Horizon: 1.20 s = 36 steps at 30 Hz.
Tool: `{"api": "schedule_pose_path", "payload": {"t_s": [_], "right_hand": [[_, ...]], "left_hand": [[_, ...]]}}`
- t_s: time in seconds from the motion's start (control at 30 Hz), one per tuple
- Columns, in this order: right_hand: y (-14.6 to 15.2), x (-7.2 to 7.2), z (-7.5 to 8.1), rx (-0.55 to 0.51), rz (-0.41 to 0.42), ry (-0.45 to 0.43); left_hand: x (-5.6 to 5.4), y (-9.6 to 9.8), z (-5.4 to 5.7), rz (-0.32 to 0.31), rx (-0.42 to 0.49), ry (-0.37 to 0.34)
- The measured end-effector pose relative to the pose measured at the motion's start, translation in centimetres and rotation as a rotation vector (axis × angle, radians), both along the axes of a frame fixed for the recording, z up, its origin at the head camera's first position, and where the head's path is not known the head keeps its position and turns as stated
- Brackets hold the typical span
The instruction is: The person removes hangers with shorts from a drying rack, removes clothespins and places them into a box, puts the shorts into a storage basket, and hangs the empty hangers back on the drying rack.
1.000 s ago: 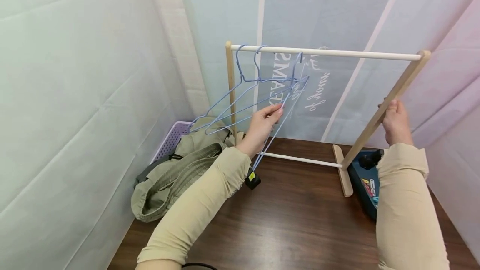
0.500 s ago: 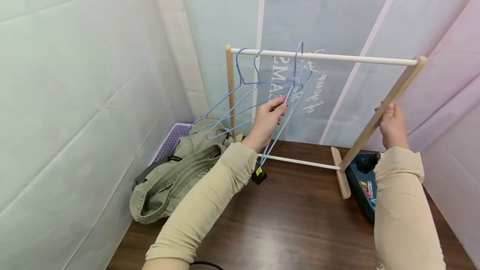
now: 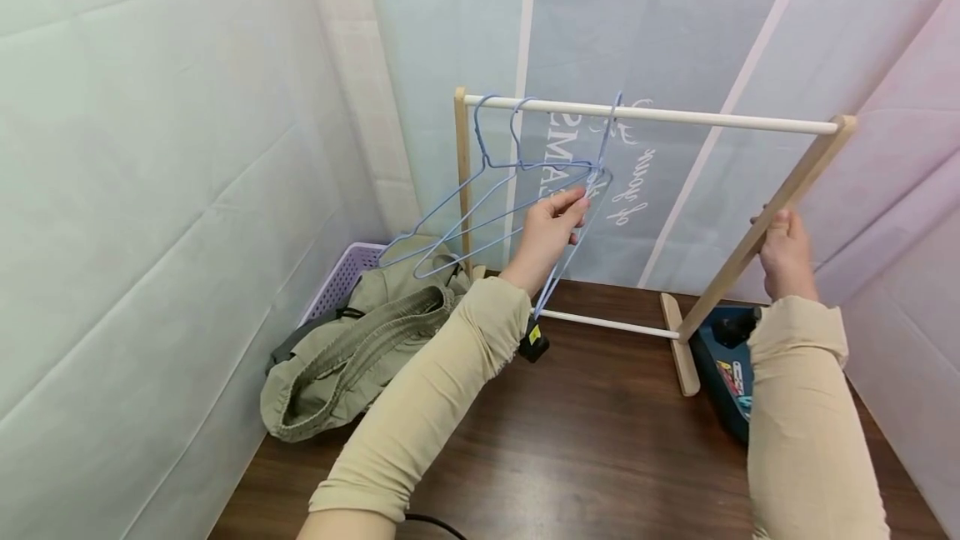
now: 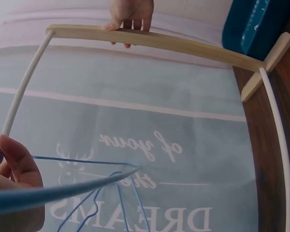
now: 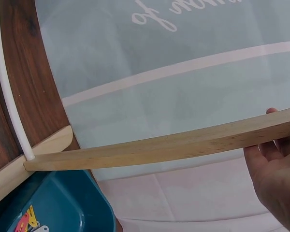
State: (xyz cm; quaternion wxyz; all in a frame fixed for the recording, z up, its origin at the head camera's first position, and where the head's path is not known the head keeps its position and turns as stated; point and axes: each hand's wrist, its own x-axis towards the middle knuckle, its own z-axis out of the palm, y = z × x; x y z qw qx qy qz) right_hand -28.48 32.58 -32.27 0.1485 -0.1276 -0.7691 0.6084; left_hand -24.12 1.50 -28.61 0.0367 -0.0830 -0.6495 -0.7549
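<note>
In the head view my left hand pinches a blue wire hanger below its hook. That hook meets the white top rail of a small clothes rack; whether it bears on the rail is unclear. The hanger slants steeply, its lower end near a black wrist camera. To its left, two more blue hangers hang from the rail. My right hand grips the rack's right wooden post. In the right wrist view its fingers curl round that post from below.
A lilac basket stands at the left, with olive trousers draped over it and onto the brown table. Partly behind my right forearm is a dark teal tray with colourful clothes pegs. Printed curtains surround the table.
My left hand has moved right with the hanger. The hanger's hook rose above the rail, then came down further right. My right hand has kept its grip as the rack shifted slightly.
</note>
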Motion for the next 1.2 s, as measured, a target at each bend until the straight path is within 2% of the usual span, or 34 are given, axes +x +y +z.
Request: {"api": "schedule_pose_path", "payload": {"t_s": [0.2,0.37,0.67,0.97,1.2], "right_hand": [[0.3,0.0,-0.2,-0.026,0.006,-0.006],[0.4,0.1,-0.3,-0.009,0.008,-0.015],[0.0,0.1,-0.1,0.011,0.004,-0.030],[-0.1,0.1,-0.1,-0.050,0.010,-0.033],[-0.1,0.2,-0.1,-0.188,0.028,0.005]], "left_hand": [[0.1,0.4,-0.6,-0.022,-0.012,-0.032],[0.2,0.5,-1.1,-0.049,0.013,-0.044],[0.0,-0.5,-1.8,-0.073,0.027,-0.048],[-0.7,-2.1,-2.0,-0.035,-0.042,-0.015],[-1.3,-3.6,-1.9,0.048,-0.146,0.027]]}}
